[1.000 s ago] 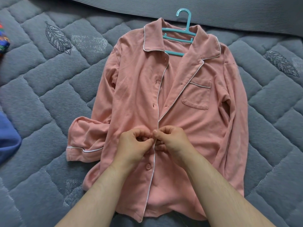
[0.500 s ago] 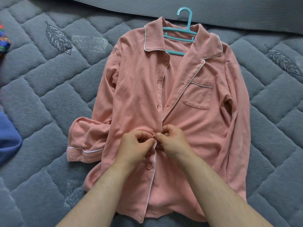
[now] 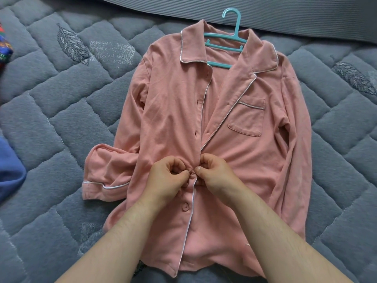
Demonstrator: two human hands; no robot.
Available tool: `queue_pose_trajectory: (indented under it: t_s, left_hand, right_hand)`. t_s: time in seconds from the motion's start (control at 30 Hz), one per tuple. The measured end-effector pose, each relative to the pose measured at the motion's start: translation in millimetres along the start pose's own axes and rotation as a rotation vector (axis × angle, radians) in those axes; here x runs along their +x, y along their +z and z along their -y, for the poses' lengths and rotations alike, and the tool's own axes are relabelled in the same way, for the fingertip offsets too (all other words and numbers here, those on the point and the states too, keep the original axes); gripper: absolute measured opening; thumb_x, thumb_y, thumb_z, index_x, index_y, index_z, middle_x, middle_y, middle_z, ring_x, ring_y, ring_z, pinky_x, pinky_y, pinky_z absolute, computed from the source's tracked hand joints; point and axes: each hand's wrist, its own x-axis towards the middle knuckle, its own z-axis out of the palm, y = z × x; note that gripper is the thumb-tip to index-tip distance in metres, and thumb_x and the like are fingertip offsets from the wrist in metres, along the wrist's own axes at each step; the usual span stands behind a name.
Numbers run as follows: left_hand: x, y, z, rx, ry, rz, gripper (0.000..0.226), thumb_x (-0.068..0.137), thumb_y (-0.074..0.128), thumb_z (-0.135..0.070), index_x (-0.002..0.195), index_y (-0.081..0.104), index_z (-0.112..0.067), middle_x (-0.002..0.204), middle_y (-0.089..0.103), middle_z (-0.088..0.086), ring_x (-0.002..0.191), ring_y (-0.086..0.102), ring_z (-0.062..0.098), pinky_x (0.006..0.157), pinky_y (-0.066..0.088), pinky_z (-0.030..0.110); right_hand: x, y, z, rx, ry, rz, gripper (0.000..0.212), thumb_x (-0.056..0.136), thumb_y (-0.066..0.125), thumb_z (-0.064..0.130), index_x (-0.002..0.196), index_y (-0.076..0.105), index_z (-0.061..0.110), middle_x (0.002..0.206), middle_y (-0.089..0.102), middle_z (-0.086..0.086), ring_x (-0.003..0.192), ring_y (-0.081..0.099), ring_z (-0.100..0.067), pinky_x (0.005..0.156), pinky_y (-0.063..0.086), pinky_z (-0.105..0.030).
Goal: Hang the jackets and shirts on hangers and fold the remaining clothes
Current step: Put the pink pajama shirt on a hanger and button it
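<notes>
A pink long-sleeved shirt (image 3: pixel 167 111) with white piping lies face up on the quilt, a teal hanger (image 3: pixel 223 40) inside its collar with the hook pointing away from me. My left hand (image 3: pixel 166 177) pinches the left front edge at mid-placket. My right hand (image 3: pixel 213 171) pinches the right front edge against it. The button between my fingertips is hidden. One fastened button (image 3: pixel 185 207) shows just below my hands. Above my hands the front lies open. The left sleeve is folded back, cuff (image 3: pixel 95 185) toward me.
The grey quilted bed cover (image 3: pixel 51 129) spreads all around the shirt. A blue garment (image 3: pixel 9 172) lies at the left edge, and a multicoloured cloth (image 3: pixel 4 50) sits at the upper left. A ribbed grey bolster (image 3: pixel 285 15) runs along the far side.
Both hands stay at the same spot on the placket, fingertips working closer together. The view shifted slightly; the shirt has not moved.
</notes>
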Motion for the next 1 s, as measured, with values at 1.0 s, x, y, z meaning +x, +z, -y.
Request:
queue_pose_trajectory:
  t_s: [1.0]
  left_hand:
    - [-0.8, 7.8, -8.5, -0.059, -0.145, -0.071, 0.022, 0.087, 0.062, 0.002, 0.066, 0.064, -0.004, 0.045, 0.058, 0.004, 0.038, 0.052, 0.011, 0.037, 0.047, 0.022]
  right_hand:
    - [-4.4, 3.9, -6.9, 0.019, -0.053, -0.131, 0.012, 0.093, 0.052, -0.002, 0.090, 0.059, 0.008, 0.074, 0.058, -0.010, 0.058, 0.053, -0.015, 0.054, 0.046, -0.026]
